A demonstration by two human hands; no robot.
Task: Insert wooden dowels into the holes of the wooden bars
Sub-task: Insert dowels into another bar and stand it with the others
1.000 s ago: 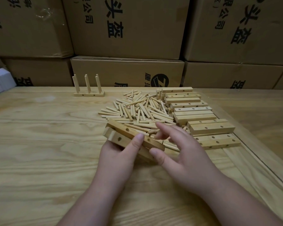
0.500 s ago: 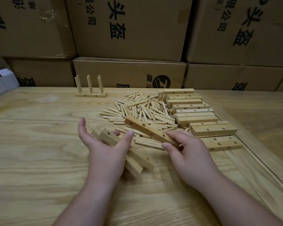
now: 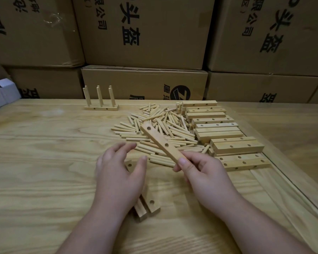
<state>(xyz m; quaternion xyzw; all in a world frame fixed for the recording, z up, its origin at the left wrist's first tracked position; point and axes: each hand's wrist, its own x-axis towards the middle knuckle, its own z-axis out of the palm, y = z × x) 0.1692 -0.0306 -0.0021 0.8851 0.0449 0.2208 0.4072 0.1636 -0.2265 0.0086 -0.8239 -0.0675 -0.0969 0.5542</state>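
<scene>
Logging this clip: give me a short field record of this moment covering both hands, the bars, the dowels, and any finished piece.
right hand: pinches one end of a lifted bar, its holes empty
left hand: open, fingers spread above two bars on the table
loose dowels: heaped behind the hands
stacked bars: right of the heap
finished piece: bar with three upright dowels, far left of the heap
backdrop: cardboard boxes

Bare table (image 3: 44, 162) lay open across the frame's left and bottom. The dowel pile (image 3: 154, 125) and stacked bars (image 3: 218, 129) crowded centre-right, the finished bar (image 3: 101, 105) stood upper-left of centre, and cartons (image 3: 145, 33) walled the top.
</scene>
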